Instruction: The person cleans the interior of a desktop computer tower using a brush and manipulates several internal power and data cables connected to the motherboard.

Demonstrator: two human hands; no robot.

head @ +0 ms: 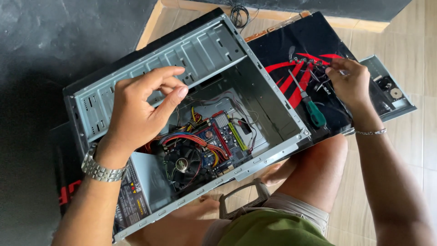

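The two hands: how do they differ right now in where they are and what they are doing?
The left hand hovers over the open computer case, fingers curled and empty; the right hand reaches out to the black and red side panel beside the case, fingertips pinching at small metal parts there. The left wrist carries a chunky metal watch; the right wrist a thin bracelet. The green-handled screwdriver lies nearer the right hand. Both hands are bare.

1. Both forearms are bare, with no sleeves in sight.
2. The left wrist carries a silver metal watch (pixel 104 169) with a linked band.
3. The right wrist wears a thin silver chain bracelet (pixel 371 132).
4. Near the bottom edge sit an olive-green shirt (pixel 273 230) and khaki shorts (pixel 298 207); the knees are bare.
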